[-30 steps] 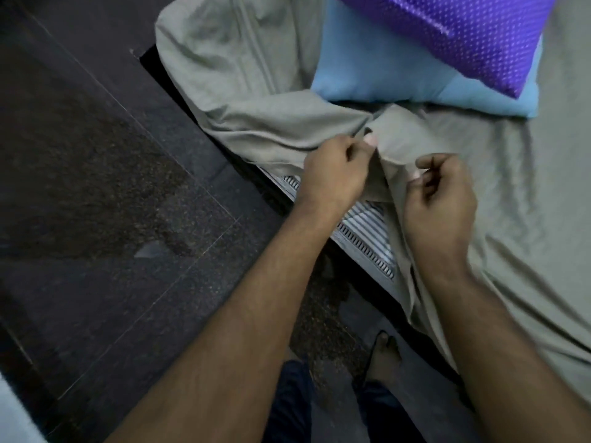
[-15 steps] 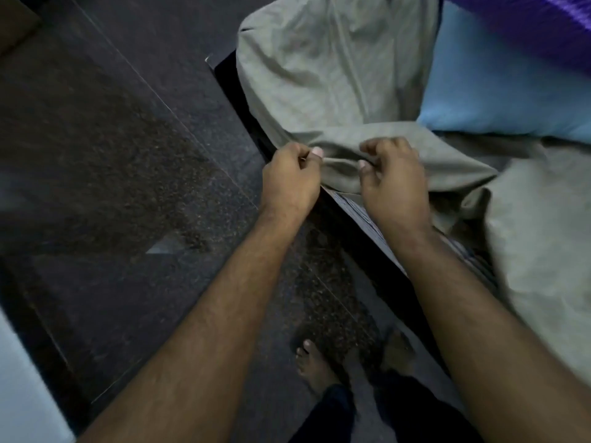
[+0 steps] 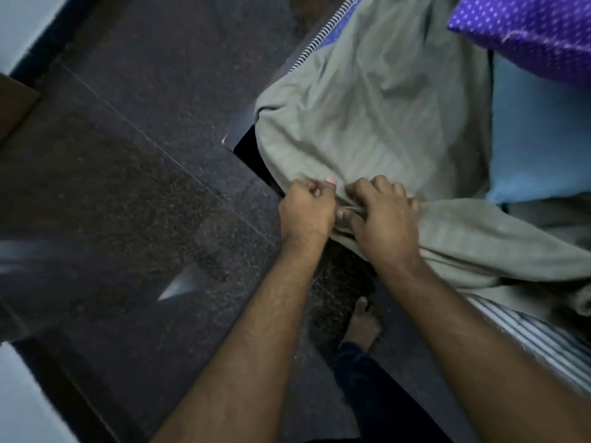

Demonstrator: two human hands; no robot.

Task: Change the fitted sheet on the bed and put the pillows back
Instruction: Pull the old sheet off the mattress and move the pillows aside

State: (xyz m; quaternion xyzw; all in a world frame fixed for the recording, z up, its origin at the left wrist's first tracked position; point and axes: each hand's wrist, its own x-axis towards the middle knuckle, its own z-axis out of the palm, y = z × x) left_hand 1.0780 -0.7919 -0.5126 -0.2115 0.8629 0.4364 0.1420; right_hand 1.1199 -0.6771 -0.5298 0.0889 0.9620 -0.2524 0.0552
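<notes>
A grey-green fitted sheet (image 3: 377, 100) lies rumpled over the bed's near corner, its edge bunched up at the side of the mattress. My left hand (image 3: 305, 211) grips that bunched hem with curled fingers. Right beside it, my right hand (image 3: 382, 219) grips the same hem, knuckles up. A striped mattress (image 3: 540, 337) shows bare below the sheet at lower right. A light blue pillow (image 3: 540, 135) lies on the bed at right, with a purple dotted pillow (image 3: 527, 36) on top of it.
Dark speckled floor tiles (image 3: 144, 187) fill the left half. The dark bed frame corner (image 3: 246, 139) juts out by the sheet. My bare foot (image 3: 363, 324) stands close to the bed side. A pale wall (image 3: 19, 20) runs along the far left.
Both hands have travelled along the sheet's hem toward the bed corner and now sit close together. More of the striped mattress is uncovered at lower right.
</notes>
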